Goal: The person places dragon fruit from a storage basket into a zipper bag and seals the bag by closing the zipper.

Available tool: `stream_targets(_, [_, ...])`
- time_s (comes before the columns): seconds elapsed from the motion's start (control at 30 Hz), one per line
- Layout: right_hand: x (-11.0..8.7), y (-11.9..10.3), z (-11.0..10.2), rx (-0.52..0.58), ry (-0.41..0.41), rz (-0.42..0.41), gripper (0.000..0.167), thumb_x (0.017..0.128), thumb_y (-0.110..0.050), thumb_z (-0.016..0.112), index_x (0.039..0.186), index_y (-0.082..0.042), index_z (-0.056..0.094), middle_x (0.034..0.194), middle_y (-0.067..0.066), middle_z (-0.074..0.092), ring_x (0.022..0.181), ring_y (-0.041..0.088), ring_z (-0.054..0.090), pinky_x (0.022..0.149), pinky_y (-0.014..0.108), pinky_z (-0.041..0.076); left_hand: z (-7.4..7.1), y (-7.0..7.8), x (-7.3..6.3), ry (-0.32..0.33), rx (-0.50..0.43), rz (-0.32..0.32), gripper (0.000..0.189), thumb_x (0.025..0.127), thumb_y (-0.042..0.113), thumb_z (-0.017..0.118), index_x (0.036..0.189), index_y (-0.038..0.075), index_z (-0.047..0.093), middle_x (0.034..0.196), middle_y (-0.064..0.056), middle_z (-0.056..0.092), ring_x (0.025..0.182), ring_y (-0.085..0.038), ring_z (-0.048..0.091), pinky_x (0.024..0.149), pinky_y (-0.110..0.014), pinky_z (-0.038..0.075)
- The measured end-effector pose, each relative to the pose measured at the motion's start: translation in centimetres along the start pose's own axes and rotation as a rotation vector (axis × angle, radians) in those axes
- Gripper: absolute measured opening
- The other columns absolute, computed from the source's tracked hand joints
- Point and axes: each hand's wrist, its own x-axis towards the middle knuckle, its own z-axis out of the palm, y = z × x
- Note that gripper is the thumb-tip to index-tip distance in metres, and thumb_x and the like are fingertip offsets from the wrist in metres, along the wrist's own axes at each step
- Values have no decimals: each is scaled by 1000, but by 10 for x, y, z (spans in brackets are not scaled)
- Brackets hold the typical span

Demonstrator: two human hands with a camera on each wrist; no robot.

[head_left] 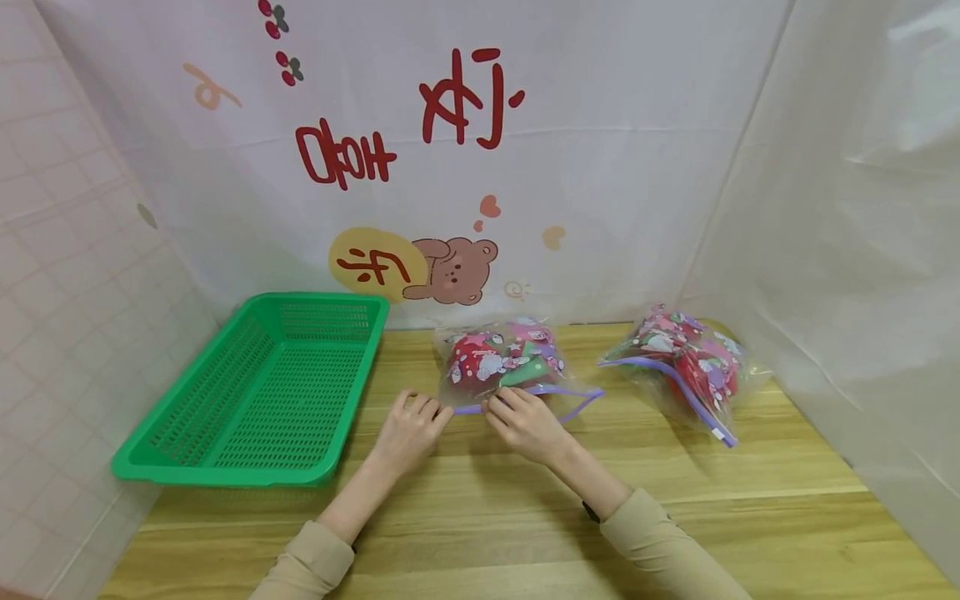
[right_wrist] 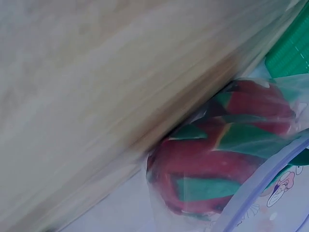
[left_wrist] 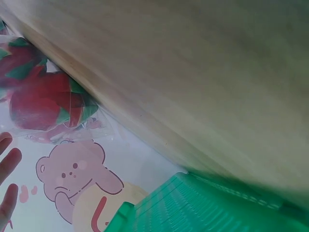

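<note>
A clear zip bag (head_left: pixel 480 367) with printed cartoon figures lies on the table, with red and green dragon fruit (right_wrist: pixel 203 164) inside. My left hand (head_left: pixel 407 429) pinches the left end of its purple zip strip (head_left: pixel 468 409). Close beside it, my right hand (head_left: pixel 527 423) pinches the strip nearer its middle. To the right of that hand the two purple edges stand apart, so the mouth gapes there. In the left wrist view, fingertips (left_wrist: pixel 9 164) show at the left edge, below the bagged fruit (left_wrist: pixel 43 96).
A second printed zip bag (head_left: pixel 690 358) with red contents sits at the right, its purple-edged mouth gaping. On the left stands a green plastic basket (head_left: pixel 348 400) with nothing in it. A printed white cloth (head_left: pixel 615 167) hangs behind the wooden table (head_left: pixel 480 533).
</note>
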Motion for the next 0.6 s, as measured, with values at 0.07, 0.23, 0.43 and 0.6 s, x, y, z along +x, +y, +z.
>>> stream_targets(0.07, [1, -1, -1, 6, -19, 11, 29, 97, -4, 46, 84, -6, 72, 85, 2, 67, 79, 15, 60, 76, 23, 55, 0, 0, -1, -3, -3, -8, 29, 93, 3, 35, 73, 11, 55, 70, -3, 67, 68, -18, 65, 70, -35, 53])
stream_targets(0.23, [0, 0, -4, 22, -62, 18, 39, 101, -4, 35, 88, -7, 72, 88, 2, 66, 81, 16, 60, 75, 23, 55, -1, 0, 0, -18, 1, -14, 35, 94, 1, 28, 73, 11, 55, 72, -3, 68, 69, -18, 66, 73, -36, 54])
stream_targets(0.43, [-1, 0, -6, 31, -92, -19, 39, 101, -4, 34, 98, -7, 73, 95, 3, 66, 88, 17, 61, 79, 23, 55, -2, -1, -4, -7, 11, -5, 37, 95, 2, 29, 73, 12, 56, 71, -3, 68, 69, -18, 66, 73, -36, 54])
stream_targets(0.6, [0, 0, -8, 60, -136, -24, 38, 101, -6, 35, 101, -8, 73, 97, 1, 66, 90, 16, 60, 79, 22, 54, -3, -1, -7, -9, 8, 7, 38, 95, 2, 27, 74, 11, 58, 71, -3, 68, 68, -19, 66, 72, -36, 54])
